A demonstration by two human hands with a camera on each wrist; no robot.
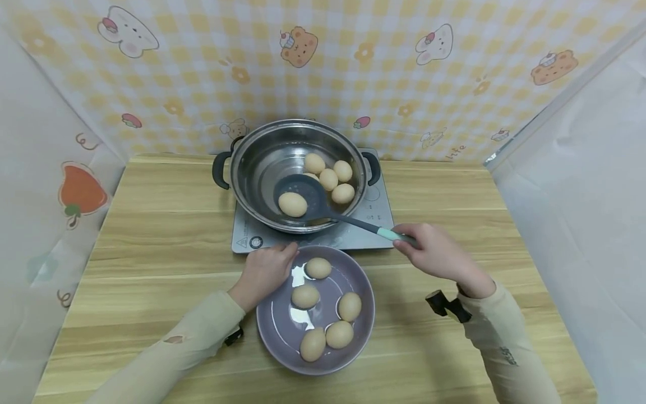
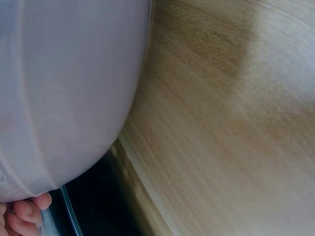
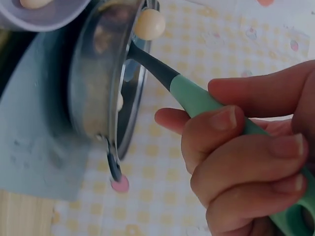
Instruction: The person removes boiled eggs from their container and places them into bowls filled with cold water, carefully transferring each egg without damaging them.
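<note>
My right hand (image 1: 439, 252) grips the mint-green handle (image 3: 197, 98) of a dark grey ladle (image 1: 315, 191), fingers curled round it. One egg (image 1: 292, 205) lies in the ladle's bowl, over the near side of a steel pot (image 1: 257, 216). In the right wrist view that egg (image 3: 149, 24) shows above the pot's rim. Several more eggs (image 1: 343, 193) sit at the pot's right side. My left hand (image 1: 267, 272) holds the upper left rim of a purple-grey plate (image 1: 365, 331), its fingertips (image 2: 29, 209) under the edge. Several eggs (image 1: 305, 296) lie spread on the plate.
The pot, with black side handles (image 1: 220, 170), stands on a grey induction cooktop (image 1: 370, 216) at the back of the wooden table (image 1: 166, 224). A checked yellow backdrop (image 1: 338, 84) rises behind it, with white side walls (image 1: 580, 168).
</note>
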